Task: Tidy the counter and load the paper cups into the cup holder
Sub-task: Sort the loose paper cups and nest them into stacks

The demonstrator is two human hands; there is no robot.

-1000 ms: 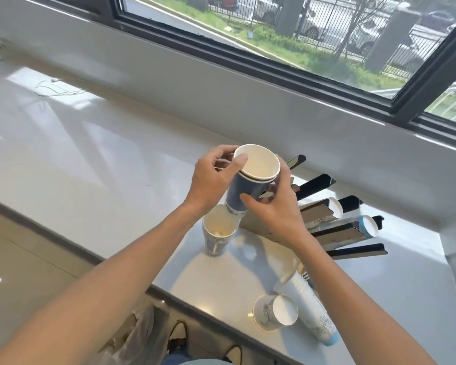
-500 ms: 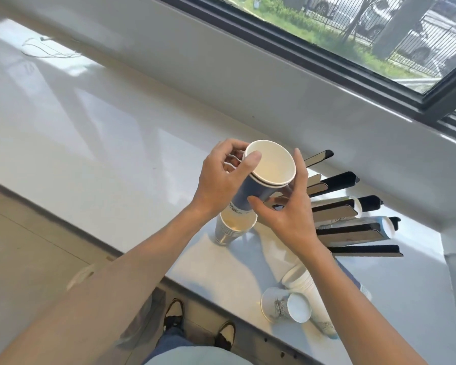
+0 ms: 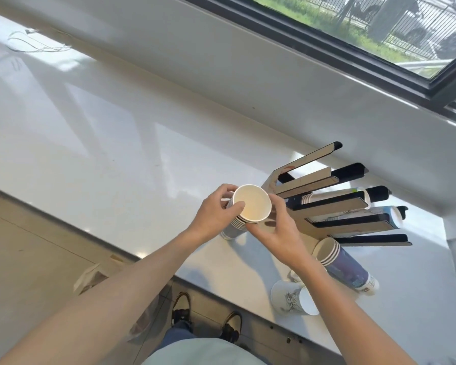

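Observation:
A stack of nested paper cups [image 3: 251, 205] stands upright on the white counter [image 3: 116, 154], its open mouth facing up. My left hand [image 3: 216, 216] grips the stack's left side, thumb over the rim. My right hand [image 3: 279, 230] holds the right side with fingers spread. Just right of the hands lies the cup holder [image 3: 334, 204], a rack of black and tan slats with cup stacks lying in two of its slots. Another stack of cups [image 3: 345, 264] lies on its side in front of the rack. A single white cup [image 3: 292, 299] lies tipped over near the counter's front edge.
A thin white cable [image 3: 34, 43] lies at the counter's far left. The window sill wall [image 3: 248, 75] runs behind the counter. Below the front edge are the floor, my shoes [image 3: 181, 309] and a plastic bag [image 3: 95, 275].
The cups held in the air have come down into the cup that stood on the counter, making one stack. Both hands dropped with them. The camera tilted further down.

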